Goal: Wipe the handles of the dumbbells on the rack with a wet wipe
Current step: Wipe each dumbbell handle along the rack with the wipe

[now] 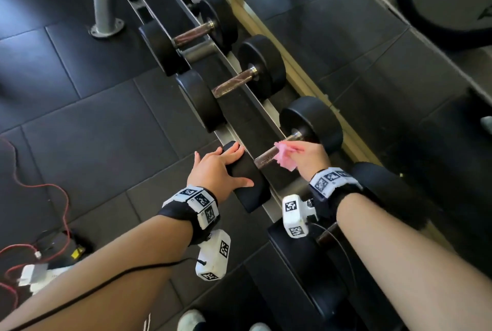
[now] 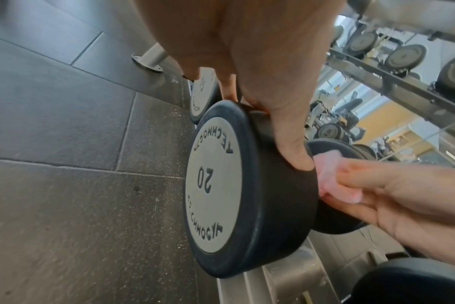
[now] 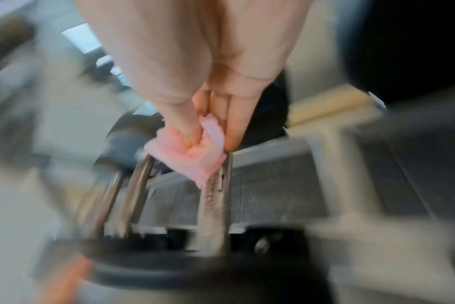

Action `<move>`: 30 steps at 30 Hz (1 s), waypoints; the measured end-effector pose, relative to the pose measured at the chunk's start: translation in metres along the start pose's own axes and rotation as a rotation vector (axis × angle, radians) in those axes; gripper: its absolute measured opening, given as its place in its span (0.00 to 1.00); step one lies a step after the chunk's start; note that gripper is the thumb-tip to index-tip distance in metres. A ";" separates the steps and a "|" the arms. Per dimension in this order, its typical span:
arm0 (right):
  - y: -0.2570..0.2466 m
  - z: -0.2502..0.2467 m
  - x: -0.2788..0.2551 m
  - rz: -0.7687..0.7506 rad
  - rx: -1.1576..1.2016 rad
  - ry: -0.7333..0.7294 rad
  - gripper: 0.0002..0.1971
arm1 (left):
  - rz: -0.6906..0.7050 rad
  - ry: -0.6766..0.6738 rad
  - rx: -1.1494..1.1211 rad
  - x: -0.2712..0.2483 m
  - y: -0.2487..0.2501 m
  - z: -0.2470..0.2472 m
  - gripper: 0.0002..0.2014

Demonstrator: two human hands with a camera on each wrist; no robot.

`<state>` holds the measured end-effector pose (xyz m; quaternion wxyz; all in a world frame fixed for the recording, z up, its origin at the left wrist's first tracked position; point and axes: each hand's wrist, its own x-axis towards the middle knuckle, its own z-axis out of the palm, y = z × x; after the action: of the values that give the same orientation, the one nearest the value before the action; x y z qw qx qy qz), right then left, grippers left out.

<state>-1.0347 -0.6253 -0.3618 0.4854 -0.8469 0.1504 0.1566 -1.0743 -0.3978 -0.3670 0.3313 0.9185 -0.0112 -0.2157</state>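
Head view: left hand flat on near head of dumbbell on rack, right hand pinching pink wipe at its handle; left wrist: head reads "TECHNOGYM 20"; right wrist, blurred: wipe against handle.

grey metal rack, black dumbbells resting across it

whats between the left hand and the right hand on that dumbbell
A short bare stretch of the dumbbell handle, seen in the head view. The left hand rests on the near weight head; the right hand pinches the pink wipe against the handle.
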 end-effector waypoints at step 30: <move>0.027 0.046 0.008 0.376 0.882 0.569 0.05 | 0.029 -0.026 -0.012 0.005 -0.006 -0.007 0.43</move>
<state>-1.0434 -0.5995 -0.4081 0.6978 -0.5310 0.4753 -0.0720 -1.0678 -0.3897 -0.3671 0.3396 0.9134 -0.0276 -0.2228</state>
